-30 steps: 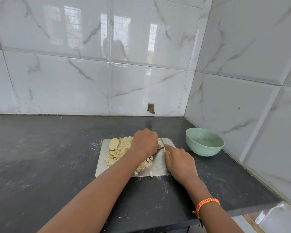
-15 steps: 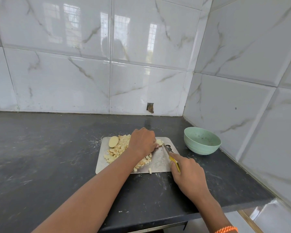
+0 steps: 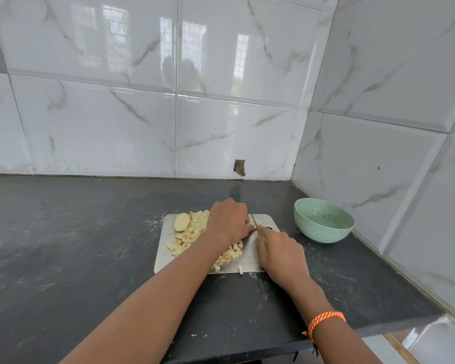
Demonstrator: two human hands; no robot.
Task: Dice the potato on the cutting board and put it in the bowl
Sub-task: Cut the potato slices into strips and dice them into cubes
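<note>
Diced potato (image 3: pixel 195 236) heaped on cutting board (image 3: pixel 166 248), green bowl (image 3: pixel 323 220) holding only specks

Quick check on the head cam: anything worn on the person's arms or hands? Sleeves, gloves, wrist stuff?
No gloves, and no sleeves in view: both forearms are bare right down to the bottom of the frame. The left hand shows nothing on it or its wrist. The right hand has one item at the wrist: an orange braided wristband with lighter flecks and a short loose end hanging below it. No rings or watch visible.
</note>
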